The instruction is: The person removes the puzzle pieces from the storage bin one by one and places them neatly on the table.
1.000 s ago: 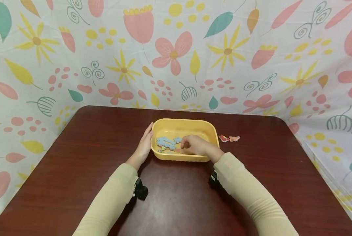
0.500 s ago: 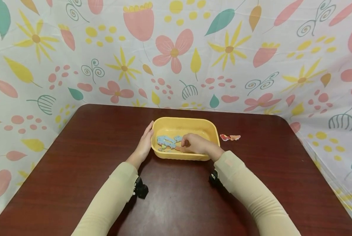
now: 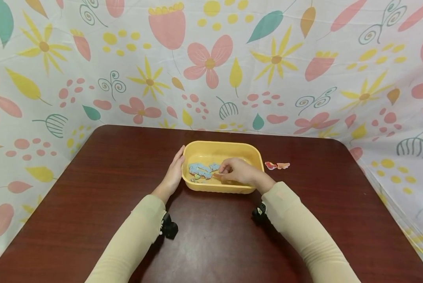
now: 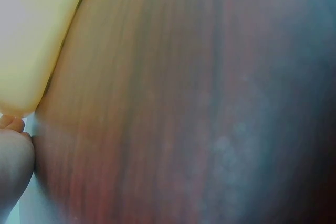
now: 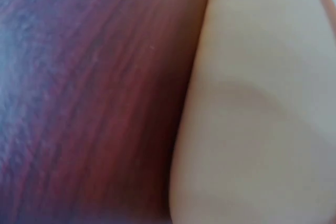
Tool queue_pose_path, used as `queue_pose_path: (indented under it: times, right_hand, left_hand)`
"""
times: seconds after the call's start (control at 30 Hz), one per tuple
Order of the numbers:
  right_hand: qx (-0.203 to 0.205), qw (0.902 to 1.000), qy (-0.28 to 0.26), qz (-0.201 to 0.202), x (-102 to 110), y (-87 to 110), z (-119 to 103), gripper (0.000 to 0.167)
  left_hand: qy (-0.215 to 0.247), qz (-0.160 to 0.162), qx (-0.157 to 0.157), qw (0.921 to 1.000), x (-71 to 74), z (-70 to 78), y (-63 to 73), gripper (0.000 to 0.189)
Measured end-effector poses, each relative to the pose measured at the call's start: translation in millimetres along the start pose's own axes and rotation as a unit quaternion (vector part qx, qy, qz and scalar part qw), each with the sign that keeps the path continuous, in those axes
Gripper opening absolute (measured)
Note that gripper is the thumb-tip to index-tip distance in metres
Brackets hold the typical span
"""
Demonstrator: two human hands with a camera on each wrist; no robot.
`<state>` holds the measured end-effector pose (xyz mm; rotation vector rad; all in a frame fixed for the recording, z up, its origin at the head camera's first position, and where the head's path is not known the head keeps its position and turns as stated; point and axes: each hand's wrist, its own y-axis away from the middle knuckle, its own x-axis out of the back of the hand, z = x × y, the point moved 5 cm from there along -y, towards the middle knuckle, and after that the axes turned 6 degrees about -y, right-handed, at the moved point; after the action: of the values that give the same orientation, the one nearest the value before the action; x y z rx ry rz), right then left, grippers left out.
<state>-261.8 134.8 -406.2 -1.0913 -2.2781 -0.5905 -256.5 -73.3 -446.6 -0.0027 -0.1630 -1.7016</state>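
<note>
A yellow plastic basin (image 3: pixel 225 188) stands on the table, with several flat light-blue puzzle pieces (image 3: pixel 198 169) in its left part. Against the basin's left end rests my left hand (image 3: pixel 171 175), its fingers stretched along the outer wall. The left wrist view catches only a bit of that hand (image 4: pixel 14 153) below the basin's wall (image 4: pixel 37 30). Over the basin's near right side reaches my right hand (image 3: pixel 239 171), pinching a small orange puzzle piece (image 3: pixel 217 175) at its fingertips. The fingers partly cover this piece. No fingers show in the right wrist view, only the basin's outer wall (image 5: pixel 257 114).
Right of the basin, a red puzzle piece (image 3: pixel 270 166) and an orange one (image 3: pixel 283 166) lie side by side on the dark brown table (image 3: pixel 204 243). A flower-patterned cloth (image 3: pixel 211 102) hangs behind and beside the table.
My right hand has risen slightly and moved a little to the right, with the orange piece now showing at its fingertips. The left hand stays at the basin's end.
</note>
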Motion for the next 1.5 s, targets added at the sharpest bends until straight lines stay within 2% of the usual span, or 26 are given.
queue_pose_path:
  times: [0.17, 0.37, 0.47, 0.57, 0.73, 0.8, 0.97, 1.17, 1.3, 1.47, 1.5]
  right_hand:
    - [0.015, 0.9994, -0.018, 0.027, 11, 2.3, 1, 0.008]
    - [0.025, 0.9941, -0.07, 0.078, 26, 5.1, -2, 0.011]
    - [0.018, 0.9918, -0.096, 0.083, 31, 6.4, 0, 0.014]
    - [0.003, 0.9893, -0.118, 0.086, 36, 9.4, 2, 0.016]
    - [-0.008, 0.9868, -0.123, 0.105, 44, 15.5, 5, 0.019]
    - [-0.005, 0.9865, -0.125, 0.105, 44, 17.2, 5, 0.02]
    - [-0.011, 0.9849, -0.129, 0.115, 43, 21.6, 9, 0.025]
    - [-0.014, 0.9806, -0.128, 0.148, 47, 28.1, 16, 0.028]
    - [-0.011, 0.9759, -0.139, 0.168, 53, 35.6, 19, 0.028]
    - [-0.019, 0.9693, -0.15, 0.194, 61, 42.4, 20, 0.029]
    - [-0.021, 0.9689, -0.15, 0.196, 62, 42.9, 20, 0.029]
  left_hand:
    - [-0.001, -0.003, 0.001, 1.0, 1.0, 1.1, -0.8, 0.05]
    - [-0.018, 0.002, -0.014, 0.9997, 2.6, 5.2, -4.6, 0.05]
    - [-0.019, -0.001, -0.015, 0.9997, 2.8, 7.5, -4.9, 0.051]
    - [-0.006, -0.011, -0.005, 0.9999, 1.5, 17.0, 0.5, 0.05]
    - [0.003, -0.021, 0.0, 0.9998, -1.0, 30.9, 9.3, 0.05]
    - [0.001, -0.019, 0.004, 0.9998, -0.7, 27.0, 8.5, 0.05]
    - [-0.012, -0.004, 0.009, 0.9999, 0.3, 6.5, 2.0, 0.05]
    - [-0.017, 0.007, -0.009, 0.9998, -1.0, -3.6, 2.0, 0.05]
    - [-0.01, 0.004, -0.007, 0.9999, -0.9, -3.1, 3.7, 0.05]
    - [-0.003, -0.012, 0.007, 0.9999, 0.4, 16.1, 11.8, 0.051]
    - [-0.003, -0.011, 0.008, 0.9999, 1.1, 15.9, 11.5, 0.051]
